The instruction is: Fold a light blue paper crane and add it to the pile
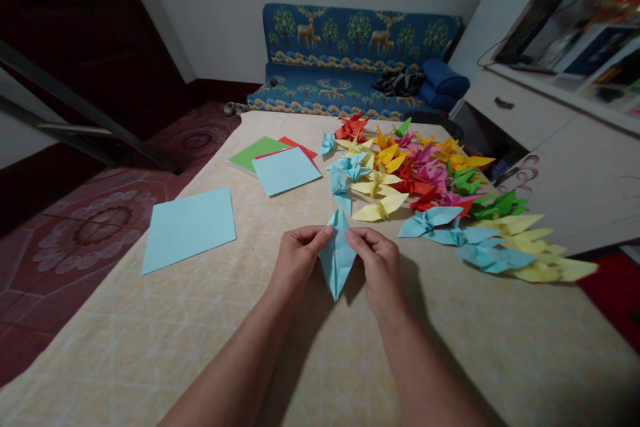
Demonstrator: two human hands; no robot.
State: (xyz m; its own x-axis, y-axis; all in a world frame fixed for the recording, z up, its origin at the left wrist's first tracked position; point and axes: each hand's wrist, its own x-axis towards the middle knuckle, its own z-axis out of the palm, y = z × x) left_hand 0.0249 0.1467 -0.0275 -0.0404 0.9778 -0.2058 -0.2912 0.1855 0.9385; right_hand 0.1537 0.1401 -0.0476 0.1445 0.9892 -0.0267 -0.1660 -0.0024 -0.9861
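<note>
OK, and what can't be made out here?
All in the head view:
- Back of the folded blue paper: faces away from the camera.
- Some fingers of the left hand and right hand: behind the paper and the hands themselves.
- Exact number of paper birds: they overlap.
- Most of the red sheet: under the blue sheet.
- Shelf items: blurred, some cut off by the right edge.

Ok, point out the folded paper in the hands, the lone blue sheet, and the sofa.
Folded blue paper [337, 263]: head view, its lower middle.
Lone blue sheet [190, 230]: head view, its centre.
Sofa [340, 33]: head view, its backrest.
</note>
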